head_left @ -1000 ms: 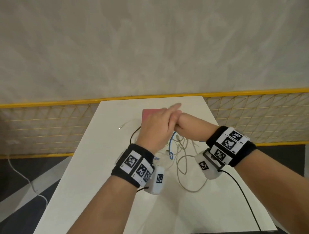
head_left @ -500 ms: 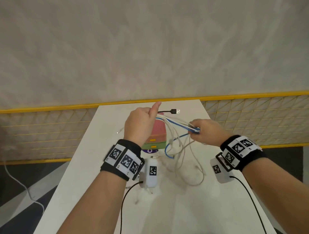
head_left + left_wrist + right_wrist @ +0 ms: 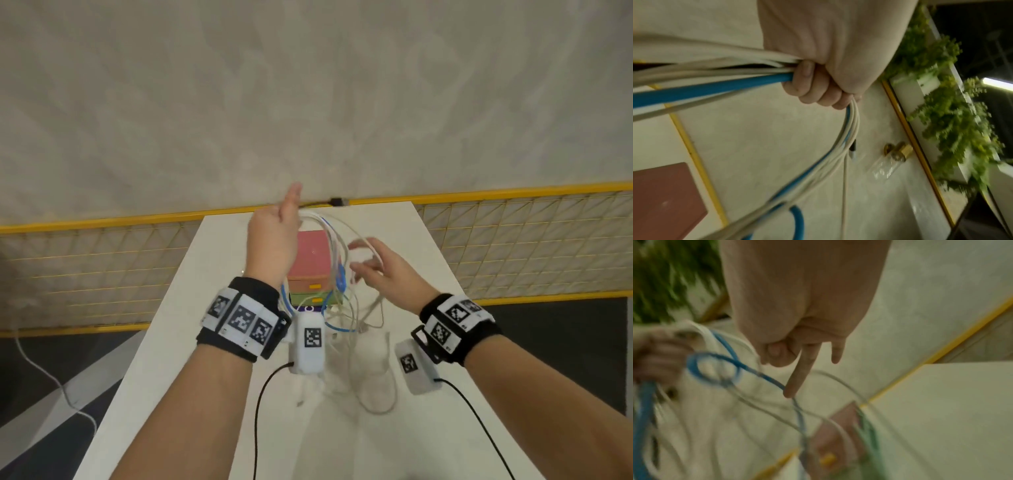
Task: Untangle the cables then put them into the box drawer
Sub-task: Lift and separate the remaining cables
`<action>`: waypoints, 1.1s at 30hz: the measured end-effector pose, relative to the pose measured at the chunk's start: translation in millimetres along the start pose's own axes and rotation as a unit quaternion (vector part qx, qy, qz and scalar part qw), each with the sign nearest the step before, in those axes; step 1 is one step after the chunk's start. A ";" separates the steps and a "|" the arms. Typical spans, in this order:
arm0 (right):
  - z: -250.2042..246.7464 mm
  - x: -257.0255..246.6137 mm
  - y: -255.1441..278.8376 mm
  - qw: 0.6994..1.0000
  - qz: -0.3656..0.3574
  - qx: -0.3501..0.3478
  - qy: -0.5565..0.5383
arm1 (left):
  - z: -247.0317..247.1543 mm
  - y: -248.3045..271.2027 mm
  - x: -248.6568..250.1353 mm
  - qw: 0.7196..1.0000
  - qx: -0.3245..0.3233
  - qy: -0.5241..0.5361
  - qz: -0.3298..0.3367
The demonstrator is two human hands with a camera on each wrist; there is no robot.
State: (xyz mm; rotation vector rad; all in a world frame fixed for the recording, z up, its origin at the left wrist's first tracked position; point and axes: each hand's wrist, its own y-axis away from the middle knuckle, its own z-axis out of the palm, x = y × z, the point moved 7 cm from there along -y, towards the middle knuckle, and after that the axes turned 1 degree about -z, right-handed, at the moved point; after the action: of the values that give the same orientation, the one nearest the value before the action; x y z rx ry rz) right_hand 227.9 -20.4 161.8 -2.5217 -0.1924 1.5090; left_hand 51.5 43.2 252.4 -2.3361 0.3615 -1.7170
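Observation:
My left hand (image 3: pixel 274 236) is raised over the far part of the table and grips a bundle of white and blue cables (image 3: pixel 334 253); its curled fingers (image 3: pixel 813 86) wrap the cable bundle (image 3: pixel 715 78). A black USB plug (image 3: pixel 337 201) sticks out past the thumb. The cables hang in loops down to the table. My right hand (image 3: pixel 376 270) hovers to the right with fingers spread, blurred; its index finger (image 3: pixel 797 378) touches the blue cable (image 3: pixel 760 373). The box drawer (image 3: pixel 310 255), with a pink top and orange and green drawers, stands shut behind the cables.
The white table (image 3: pixel 171 342) is narrow, with a yellow-framed mesh fence (image 3: pixel 102 267) behind it on both sides. Loose cable loops (image 3: pixel 373 383) lie on the table in front of the box. A small glass bottle with a gold cap (image 3: pixel 890 159) and green plants (image 3: pixel 953 123) are seen from the left wrist.
My left hand has lifted the cable bundle higher and further away. My right hand has let go of the cables it pinched and spread its fingers.

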 end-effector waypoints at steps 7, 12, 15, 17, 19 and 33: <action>7.9 76.6 27.8 0.973 0.130 -0.038 0.187 | -38.5 -25.4 4.0 0.999 0.044 -0.016 0.022; 4.2 -20.5 -5.8 0.996 -0.026 0.081 0.022 | -7.5 -7.5 -7.8 0.999 -0.016 -0.036 0.006; 30.8 -29.5 -23.8 0.999 -0.005 0.035 -0.005 | 1.6 -0.2 -6.0 0.999 -0.026 -0.037 0.009; 40.2 -14.0 -23.6 0.999 0.019 0.025 -0.038 | 1.8 1.0 -5.0 0.999 -0.024 -0.033 0.011; 41.0 -1.5 -16.7 0.999 0.018 0.020 -0.036 | -2.4 1.7 -6.9 1.000 -0.013 -0.023 0.014; -15.9 64.4 4.2 0.943 0.236 0.220 -0.085 | -5.2 0.2 -5.2 1.000 0.018 -0.004 0.023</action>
State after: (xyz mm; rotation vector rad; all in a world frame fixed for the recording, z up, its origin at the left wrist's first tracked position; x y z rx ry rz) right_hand 272.3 -12.6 113.0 -2.1610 0.6976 1.6924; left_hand 45.0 44.6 249.1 -2.2906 0.3771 -1.6790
